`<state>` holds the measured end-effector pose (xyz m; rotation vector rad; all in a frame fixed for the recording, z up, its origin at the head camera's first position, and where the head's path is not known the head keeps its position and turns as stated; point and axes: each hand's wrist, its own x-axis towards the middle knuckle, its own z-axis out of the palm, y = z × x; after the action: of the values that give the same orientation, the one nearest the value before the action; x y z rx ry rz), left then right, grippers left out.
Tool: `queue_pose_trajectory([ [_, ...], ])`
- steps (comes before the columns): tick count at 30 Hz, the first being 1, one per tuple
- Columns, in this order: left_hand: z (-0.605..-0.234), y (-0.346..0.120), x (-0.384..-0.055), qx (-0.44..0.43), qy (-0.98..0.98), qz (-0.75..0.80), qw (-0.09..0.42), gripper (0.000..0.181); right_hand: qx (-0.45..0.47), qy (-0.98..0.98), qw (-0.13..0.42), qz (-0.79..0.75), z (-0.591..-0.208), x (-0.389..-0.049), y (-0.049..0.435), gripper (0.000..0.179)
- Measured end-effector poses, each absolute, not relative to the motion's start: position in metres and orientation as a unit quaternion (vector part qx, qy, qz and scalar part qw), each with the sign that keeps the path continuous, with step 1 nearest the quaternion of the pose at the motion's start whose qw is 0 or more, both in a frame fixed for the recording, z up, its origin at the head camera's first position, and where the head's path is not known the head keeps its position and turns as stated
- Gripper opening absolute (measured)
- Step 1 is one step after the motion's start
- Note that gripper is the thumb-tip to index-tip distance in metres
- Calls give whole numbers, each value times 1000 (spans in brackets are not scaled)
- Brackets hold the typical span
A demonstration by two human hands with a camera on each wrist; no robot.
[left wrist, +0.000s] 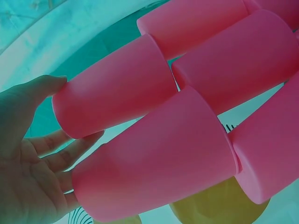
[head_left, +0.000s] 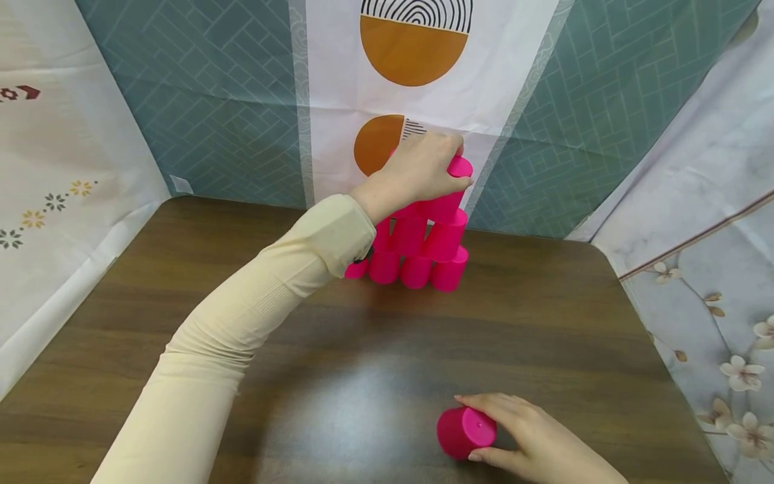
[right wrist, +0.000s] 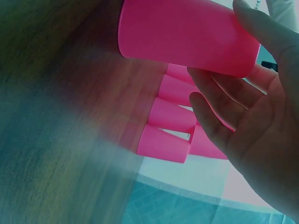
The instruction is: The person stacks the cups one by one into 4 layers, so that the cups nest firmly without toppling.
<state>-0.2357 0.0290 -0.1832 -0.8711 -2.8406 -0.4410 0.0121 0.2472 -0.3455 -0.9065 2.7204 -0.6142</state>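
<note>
My left hand [head_left: 420, 165] reaches far forward to the top right of a stack of pink cups [head_left: 445, 235]. Its thumb and fingers grip the closed end of an upside-down pink cup [left wrist: 117, 86], whose rim meets the cups below. Beside that one, another pink cup [left wrist: 159, 154] stands in the same upper row, close to my fingers. Near the front of the table, my right hand [head_left: 532, 433] holds a separate upside-down pink cup [head_left: 457, 432] between thumb and fingers. Whether its rim touches the table is unclear. My left arm and hand hide part of the stack.
The stack stands on a brown wood-patterned table [head_left: 532, 323], near its back edge. Behind it hangs a patterned cloth [head_left: 230, 114] in green and white. More printed cloth hangs at the left [head_left: 48, 168] and right [head_left: 713, 282] sides.
</note>
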Motion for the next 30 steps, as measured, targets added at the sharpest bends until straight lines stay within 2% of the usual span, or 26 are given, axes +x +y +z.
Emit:
queue_pose_trajectory([
  [5,-181,29,-235,-287,-945,-141,73,36,-308,923,100,-210,-345,12,249,61],
  [13,-176,22,-234,-263,-952,-150,48,38,-318,918,90,-220,-345,14,249,61],
  [19,-176,21,-233,-267,-953,-142,31,41,-310,918,110,-223,-344,15,248,61],
  [22,-177,21,-233,-270,-953,-136,34,41,-304,916,126,-228,-343,15,248,62],
  [30,-180,21,-233,-284,-947,-137,54,45,-300,918,127,-226,-344,15,248,63],
])
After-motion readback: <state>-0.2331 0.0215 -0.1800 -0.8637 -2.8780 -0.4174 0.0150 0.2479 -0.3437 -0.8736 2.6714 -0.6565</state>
